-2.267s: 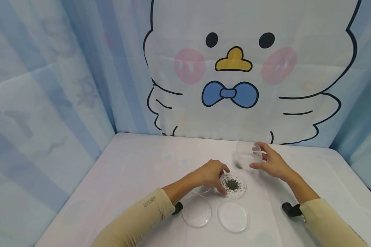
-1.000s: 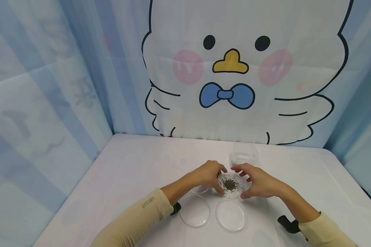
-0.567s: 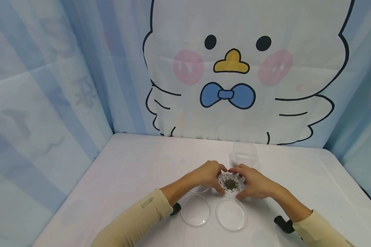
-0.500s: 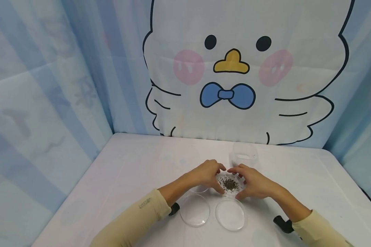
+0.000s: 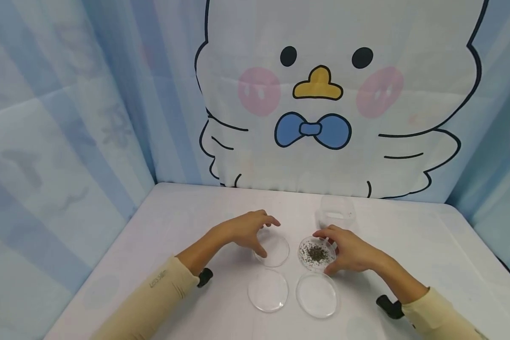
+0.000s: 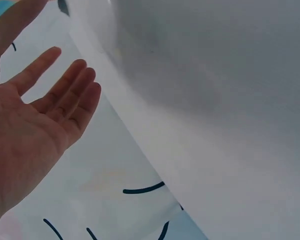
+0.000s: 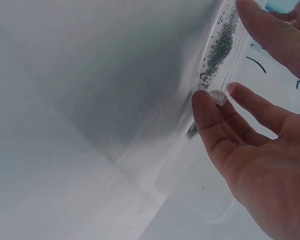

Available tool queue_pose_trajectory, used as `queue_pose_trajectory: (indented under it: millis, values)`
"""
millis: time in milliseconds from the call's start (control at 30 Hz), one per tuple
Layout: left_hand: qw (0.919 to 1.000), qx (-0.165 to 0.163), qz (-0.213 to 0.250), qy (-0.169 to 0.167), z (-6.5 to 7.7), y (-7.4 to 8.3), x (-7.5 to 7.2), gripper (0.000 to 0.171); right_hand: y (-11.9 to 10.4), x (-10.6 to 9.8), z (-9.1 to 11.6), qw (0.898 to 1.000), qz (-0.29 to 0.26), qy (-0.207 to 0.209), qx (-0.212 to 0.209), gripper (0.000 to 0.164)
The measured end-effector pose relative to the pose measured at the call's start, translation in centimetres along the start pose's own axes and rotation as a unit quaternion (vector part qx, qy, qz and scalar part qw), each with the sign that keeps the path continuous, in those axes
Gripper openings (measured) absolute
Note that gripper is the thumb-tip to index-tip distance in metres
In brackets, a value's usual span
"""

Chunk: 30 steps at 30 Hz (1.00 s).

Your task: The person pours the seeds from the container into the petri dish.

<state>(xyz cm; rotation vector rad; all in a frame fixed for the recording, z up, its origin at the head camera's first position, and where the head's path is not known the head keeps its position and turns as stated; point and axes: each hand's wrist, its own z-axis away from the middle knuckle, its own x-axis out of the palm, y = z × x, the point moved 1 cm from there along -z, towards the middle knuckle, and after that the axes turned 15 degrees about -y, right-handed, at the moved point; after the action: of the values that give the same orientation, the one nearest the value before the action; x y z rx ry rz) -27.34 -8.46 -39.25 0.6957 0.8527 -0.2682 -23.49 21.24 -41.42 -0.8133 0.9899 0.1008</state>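
Dark flakes (image 5: 317, 254) lie in a clear petri dish (image 5: 304, 264), heaped at its middle with bits scattered around. My right hand (image 5: 352, 250) holds that dish at its right side, thumb at the near edge and fingers at the far edge. In the right wrist view, the fingertips (image 7: 205, 97) meet the rim. Left of it sits another clear petri dish (image 5: 276, 251) without flakes. My left hand (image 5: 246, 230) hovers over this one's left edge, thumb and fingers spread apart. The left wrist view shows the left hand's fingers (image 6: 65, 92) extended with nothing in them.
Two clear round dishes or lids, a left one (image 5: 268, 291) and a right one (image 5: 317, 296), lie nearer the front. A translucent box (image 5: 336, 210) stands at the back of the white table (image 5: 187, 212). A printed curtain (image 5: 178, 94) hangs behind.
My left hand has let go of the flake-filled dish and moved left to the other dish. My right hand came from the translucent box, which it released, to the flake-filled dish.
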Motion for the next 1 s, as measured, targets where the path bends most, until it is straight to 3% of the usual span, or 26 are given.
queue_pose_trajectory:
  millis: [233, 700, 1000]
  values:
    - [0.9994, 0.028, -0.021, -0.008, 0.6, -1.4, 1.2, 0.086, 0.1, 0.0, 0.1, 1.000, 0.001, 0.002, -0.003, 0.085]
    - [0.9990, 0.020, -0.036, 0.015, 0.2, -1.3, 1.8, 0.081, -0.1, -0.1, 0.1, 1.000, -0.002, -0.002, -0.006, 0.084]
    - [0.9993, 0.023, -0.013, 0.027, 0.4, -1.8, 1.9, 0.088, -0.4, -0.2, 0.3, 1.000, 0.000, -0.001, -0.003, 0.082]
